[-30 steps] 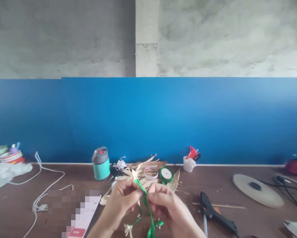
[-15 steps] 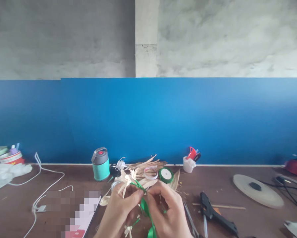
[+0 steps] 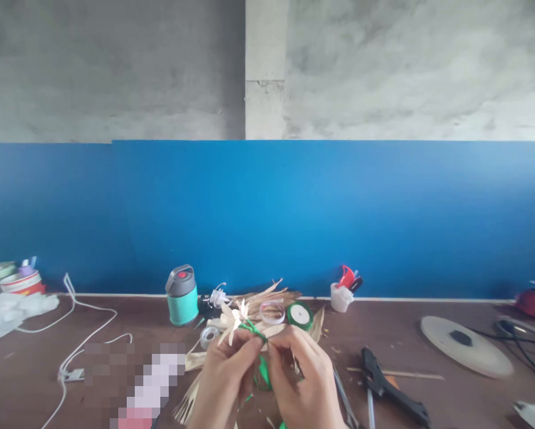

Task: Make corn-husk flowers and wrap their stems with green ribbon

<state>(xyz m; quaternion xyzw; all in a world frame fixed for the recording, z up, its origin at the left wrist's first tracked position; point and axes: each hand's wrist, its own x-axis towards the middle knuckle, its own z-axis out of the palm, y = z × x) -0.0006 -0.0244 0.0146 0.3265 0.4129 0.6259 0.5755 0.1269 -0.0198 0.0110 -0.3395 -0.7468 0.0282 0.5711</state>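
Note:
My left hand and my right hand meet low in the middle of the view, fingers pinched together. Between them runs a green ribbon, wound round the stem of a pale straw flower whose petals stick up above my left fingers. Both hands grip the ribbon-wrapped stem. Just beyond them on the brown table lie a green ribbon spool, a clear tape ring and a pile of dried straw leaves.
A black glue gun lies at the right, with a thin stick behind it. A teal flask, a white cup with red scissors, a round white disc, white cable and tubs stand along the blue wall.
Both hands have drawn closer together and lower in view. The straw flower has come up above my left fingers, and less of the ribbon's hanging tail shows.

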